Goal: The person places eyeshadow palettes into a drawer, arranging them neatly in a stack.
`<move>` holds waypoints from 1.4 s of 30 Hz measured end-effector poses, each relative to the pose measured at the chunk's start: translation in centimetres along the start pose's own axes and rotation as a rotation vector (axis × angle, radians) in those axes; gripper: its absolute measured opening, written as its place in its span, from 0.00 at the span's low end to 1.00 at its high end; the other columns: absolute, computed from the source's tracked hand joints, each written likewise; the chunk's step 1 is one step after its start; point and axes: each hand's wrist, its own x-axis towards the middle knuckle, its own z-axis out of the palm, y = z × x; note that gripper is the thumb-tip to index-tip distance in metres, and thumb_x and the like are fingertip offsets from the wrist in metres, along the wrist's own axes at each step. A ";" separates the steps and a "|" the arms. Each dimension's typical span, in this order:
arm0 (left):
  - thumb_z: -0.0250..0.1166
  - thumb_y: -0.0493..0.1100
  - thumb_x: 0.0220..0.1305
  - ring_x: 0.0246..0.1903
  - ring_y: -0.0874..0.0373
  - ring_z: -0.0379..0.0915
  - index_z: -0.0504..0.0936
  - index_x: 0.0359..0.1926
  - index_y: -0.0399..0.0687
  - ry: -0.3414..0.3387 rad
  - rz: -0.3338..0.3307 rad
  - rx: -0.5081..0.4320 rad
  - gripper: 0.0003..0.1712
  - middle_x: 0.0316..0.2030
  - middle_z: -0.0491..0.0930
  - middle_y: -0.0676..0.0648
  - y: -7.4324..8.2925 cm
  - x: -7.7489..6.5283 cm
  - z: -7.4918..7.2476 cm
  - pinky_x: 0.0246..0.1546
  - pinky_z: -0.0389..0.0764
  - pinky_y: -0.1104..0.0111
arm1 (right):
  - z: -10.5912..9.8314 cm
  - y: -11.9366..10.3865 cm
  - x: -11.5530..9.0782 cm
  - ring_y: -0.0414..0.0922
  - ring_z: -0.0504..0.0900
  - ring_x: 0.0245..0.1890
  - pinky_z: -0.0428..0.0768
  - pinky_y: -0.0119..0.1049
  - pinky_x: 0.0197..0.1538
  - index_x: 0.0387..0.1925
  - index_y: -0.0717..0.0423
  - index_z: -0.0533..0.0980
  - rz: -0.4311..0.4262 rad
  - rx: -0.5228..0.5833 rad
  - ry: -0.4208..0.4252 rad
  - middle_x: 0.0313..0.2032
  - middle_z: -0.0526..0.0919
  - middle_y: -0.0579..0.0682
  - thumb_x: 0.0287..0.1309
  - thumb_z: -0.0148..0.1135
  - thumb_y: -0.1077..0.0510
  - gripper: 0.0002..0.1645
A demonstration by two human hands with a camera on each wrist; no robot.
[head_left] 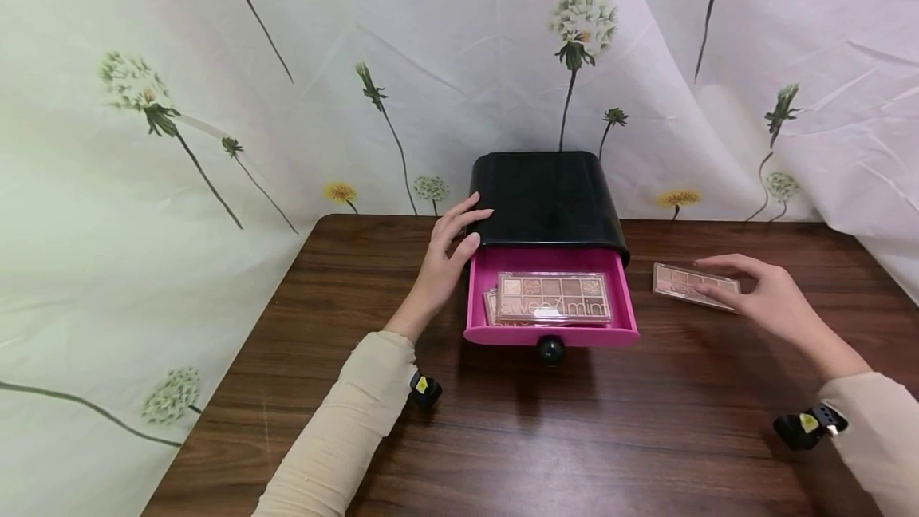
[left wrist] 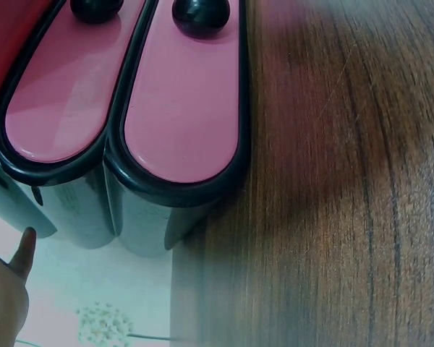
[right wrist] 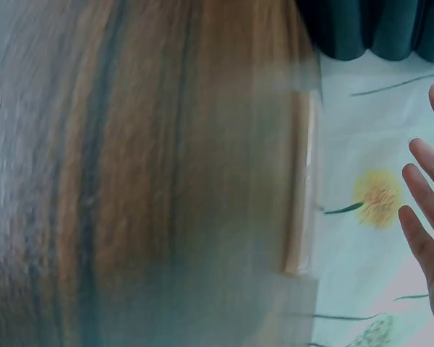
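And here's the box (head_left: 546,198), standing at the back of the surface (head_left: 646,421) near the flowered cloth (head_left: 402,14), its pink drawer (head_left: 502,337) pulled out with the black knob (head_left: 550,350) facing front. The left hand (head_left: 445,254) rests on the box's left top edge, fingers loosely extended, gripping nothing; it looks to be steadying the thing. From the left wrist, two lower drawers (left wrist: 184,108) show, both closed.

Over to the right! One palette (head_left: 678,283) lies flat on the surface, to the right of the box and well apart from the drawer. The right hand (head_left: 768,294) is right above it, thumb and fingers spread across its width, released by the look of the right wrist view, with no grasp made. Whether a fingertip brushes the case, one cannot tell.

Inside the drawer, another palette (head_left: 553,297) sits face up, with at least one more peeking out beneath its left end.

So the step in hand appears to be the handling of that lone palette, caught at the open-fingered stage. Whether it is a pick-up or a letting-go, this moment doesn't settle. If it's a pick-up, the next move calls for a neat pinch across the long edges; if a letting-go, a clean lift away.
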 end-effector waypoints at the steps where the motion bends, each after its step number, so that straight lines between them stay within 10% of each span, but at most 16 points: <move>1: 0.49 0.39 0.69 0.72 0.50 0.46 0.74 0.63 0.33 0.000 0.001 -0.002 0.25 0.73 0.58 0.38 0.0 0.0 0.0 0.65 0.56 0.47 | 0.0 0.3 0.0 0.33 0.73 0.34 0.68 0.24 0.35 0.52 0.53 0.82 0.018 -0.002 -0.011 0.46 0.81 0.34 0.55 0.73 0.55 0.22; 9: 0.50 0.41 0.69 0.71 0.51 0.48 0.74 0.62 0.33 0.004 -0.004 0.003 0.25 0.72 0.59 0.37 0.2 0.0 0.1 0.64 0.57 0.48 | 0.2 2.9 0.1 0.44 0.69 0.34 0.64 0.28 0.35 0.56 0.56 0.80 0.114 -0.052 -0.085 0.52 0.80 0.60 0.56 0.72 0.50 0.27; 16: 0.50 0.44 0.68 0.71 0.53 0.47 0.75 0.63 0.37 0.019 -0.004 0.012 0.27 0.73 0.59 0.43 -2.3 0.2 0.1 0.65 0.58 0.50 | 0.5 4.5 0.7 0.59 0.69 0.56 0.64 0.36 0.47 0.59 0.61 0.75 0.147 -0.037 -0.177 0.58 0.75 0.65 0.55 0.73 0.49 0.34; 24: 0.50 0.50 0.69 0.71 0.60 0.47 0.76 0.64 0.46 0.027 0.029 0.026 0.27 0.73 0.60 0.54 -4.0 0.3 0.1 0.64 0.58 0.52 | 1.2 5.3 1.5 0.64 0.69 0.58 0.66 0.35 0.50 0.60 0.67 0.73 0.101 -0.002 -0.228 0.58 0.74 0.70 0.52 0.75 0.53 0.37; 34: 0.51 0.48 0.69 0.71 0.60 0.47 0.76 0.64 0.46 0.029 0.004 0.025 0.26 0.73 0.60 0.54 -3.8 0.1 0.2 0.64 0.58 0.52 | 2.0 5.8 2.3 0.71 0.65 0.55 0.64 0.65 0.52 0.59 0.71 0.72 0.088 -0.077 -0.302 0.54 0.70 0.77 0.47 0.78 0.51 0.43; 42: 0.50 0.40 0.69 0.71 0.50 0.47 0.74 0.63 0.34 0.017 -0.011 0.007 0.25 0.73 0.59 0.41 -1.0 0.1 0.0 0.64 0.58 0.50 | 2.2 5.7 2.6 0.74 0.61 0.53 0.62 0.66 0.51 0.58 0.71 0.72 0.101 -0.108 -0.320 0.53 0.68 0.78 0.47 0.77 0.49 0.43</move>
